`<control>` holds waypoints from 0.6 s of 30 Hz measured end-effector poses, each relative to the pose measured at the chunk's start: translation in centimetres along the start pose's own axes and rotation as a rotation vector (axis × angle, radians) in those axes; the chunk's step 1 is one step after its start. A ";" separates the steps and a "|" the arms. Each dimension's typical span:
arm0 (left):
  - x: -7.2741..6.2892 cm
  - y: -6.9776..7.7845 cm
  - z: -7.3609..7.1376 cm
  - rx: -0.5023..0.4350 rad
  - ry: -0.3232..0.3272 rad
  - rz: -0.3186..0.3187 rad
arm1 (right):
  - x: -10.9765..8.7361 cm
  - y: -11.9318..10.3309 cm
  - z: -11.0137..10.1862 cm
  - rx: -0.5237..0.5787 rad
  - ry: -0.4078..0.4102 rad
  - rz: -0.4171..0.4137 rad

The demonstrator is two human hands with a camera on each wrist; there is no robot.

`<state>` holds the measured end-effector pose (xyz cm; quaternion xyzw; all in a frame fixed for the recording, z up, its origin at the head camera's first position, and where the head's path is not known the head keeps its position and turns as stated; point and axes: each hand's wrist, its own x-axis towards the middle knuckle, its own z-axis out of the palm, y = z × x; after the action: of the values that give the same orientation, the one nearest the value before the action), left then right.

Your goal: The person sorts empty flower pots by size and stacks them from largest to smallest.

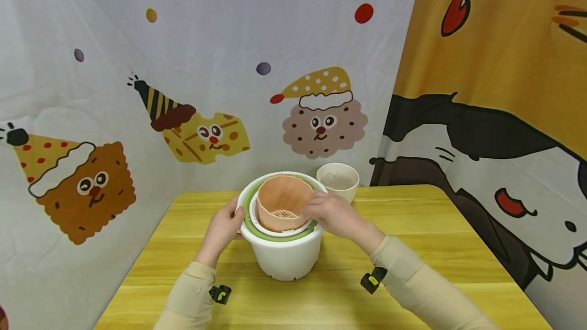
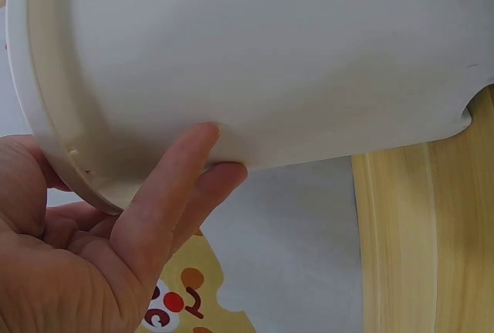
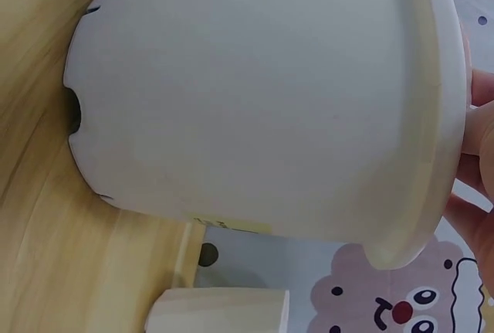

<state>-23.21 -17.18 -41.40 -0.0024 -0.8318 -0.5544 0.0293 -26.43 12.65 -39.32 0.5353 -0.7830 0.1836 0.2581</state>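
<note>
A large white flowerpot (image 1: 286,258) stands upright on the table, with a green pot (image 1: 251,213) nested inside it. Within the green one sits a smaller white pot (image 1: 255,220), and innermost is a peach flowerpot (image 1: 284,197) with a perforated bottom. My left hand (image 1: 223,228) grips the large pot's rim; in the left wrist view its fingers (image 2: 166,186) lie against the outer wall under the lip. At the peach pot's right side, my right hand (image 1: 332,213) pinches its edge, the fingertips partly hidden in the right wrist view behind the large rim.
A small cream pot (image 1: 339,180) with a wavy rim stands behind the nested pots, near the table's back edge. The wooden table (image 1: 403,258) backs onto a cartoon-printed cloth (image 1: 220,29). Dark bands with devices (image 1: 373,280) sit on both wrists.
</note>
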 end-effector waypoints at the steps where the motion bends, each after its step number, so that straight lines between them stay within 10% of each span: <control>1: 0.0 0.0 0.0 -0.001 0.000 0.001 | 0.0 0.0 0.0 0.001 -0.006 0.004; 18: -0.1 0.1 0.0 -0.007 0.006 -0.003 | 0.0 0.1 0.3 -0.006 -0.047 -0.003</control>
<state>-23.10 -17.13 -41.29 0.0004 -0.8298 -0.5572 0.0310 -26.56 12.50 -39.52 0.5398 -0.7886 0.1685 0.2416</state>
